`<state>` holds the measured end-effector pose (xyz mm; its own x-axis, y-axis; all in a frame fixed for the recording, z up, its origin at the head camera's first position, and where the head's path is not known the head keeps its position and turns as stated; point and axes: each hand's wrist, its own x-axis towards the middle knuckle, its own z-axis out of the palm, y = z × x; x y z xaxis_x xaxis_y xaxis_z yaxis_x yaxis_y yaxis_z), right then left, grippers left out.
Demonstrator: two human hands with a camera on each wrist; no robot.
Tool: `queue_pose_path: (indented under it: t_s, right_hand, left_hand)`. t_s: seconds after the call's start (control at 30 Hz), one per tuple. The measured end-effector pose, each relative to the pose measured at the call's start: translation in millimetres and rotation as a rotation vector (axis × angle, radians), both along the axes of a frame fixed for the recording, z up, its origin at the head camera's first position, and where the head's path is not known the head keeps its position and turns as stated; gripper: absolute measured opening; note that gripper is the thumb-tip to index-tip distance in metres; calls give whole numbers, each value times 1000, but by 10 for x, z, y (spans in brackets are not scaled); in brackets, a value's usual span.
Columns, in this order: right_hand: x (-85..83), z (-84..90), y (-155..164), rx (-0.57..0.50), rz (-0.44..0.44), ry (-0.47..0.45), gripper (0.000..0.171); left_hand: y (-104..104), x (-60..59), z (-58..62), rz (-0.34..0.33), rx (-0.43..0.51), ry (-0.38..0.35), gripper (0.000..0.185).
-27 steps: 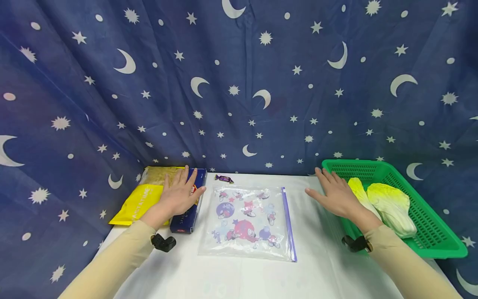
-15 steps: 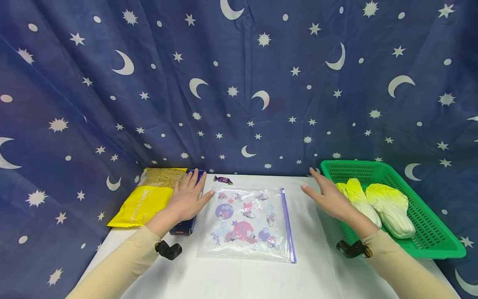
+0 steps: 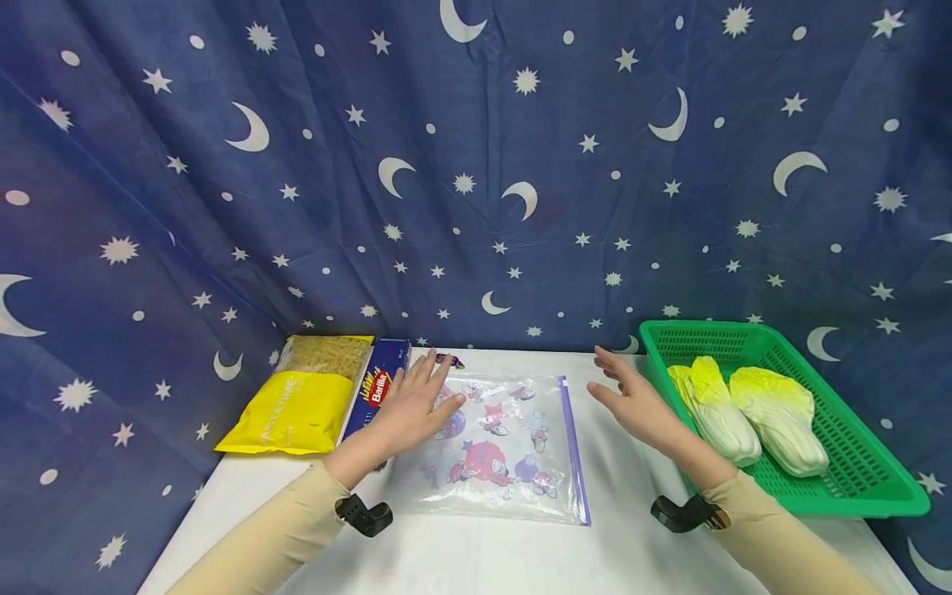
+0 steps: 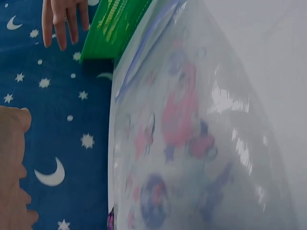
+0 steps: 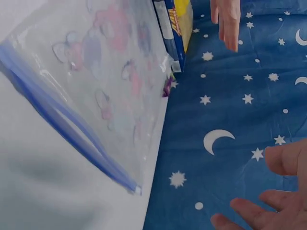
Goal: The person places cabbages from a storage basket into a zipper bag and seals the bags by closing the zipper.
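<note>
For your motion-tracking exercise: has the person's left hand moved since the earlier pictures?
Yes. The left hand has slid rightward off the blue pasta box and now lies over the left edge of the printed zip bag.

A staged recording set rather than a lived-in room: a dark blue curtain (image 3: pixel 476 165) printed with moons and stars closes off the far side and both flanks, hiding any walls. A white-covered bench (image 3: pixel 632 545) stands before it, with groceries laid out in order.
</note>
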<state>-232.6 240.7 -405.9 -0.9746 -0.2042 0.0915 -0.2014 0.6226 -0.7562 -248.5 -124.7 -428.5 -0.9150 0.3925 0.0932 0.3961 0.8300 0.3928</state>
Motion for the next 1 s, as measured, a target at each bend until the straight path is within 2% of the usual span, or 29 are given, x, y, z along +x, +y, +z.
queue_pose_path:
  t_s: [0.27, 0.43, 0.67, 0.8, 1.0]
  right_hand:
    - [13, -201, -50, -45, 4, -14, 64]
    - [29, -284, -89, -54, -10, -34, 63]
    - [58, -379, -120, -90, -1, -26, 55]
    - [79, -432, -111, -97, -17, -50, 55]
    - [109, -516, -86, -82, -54, -60, 51]
  left_hand:
    - [276, 73, -103, -41, 68, 24, 75]
    - [423, 117, -130, -55, 96, 6, 74]
    - [600, 144, -205, -90, 104, -23, 73]
    - [707, 169, -233, -101, 99, -59, 73]
    - [893, 188, -299, -109, 71, -72, 73]
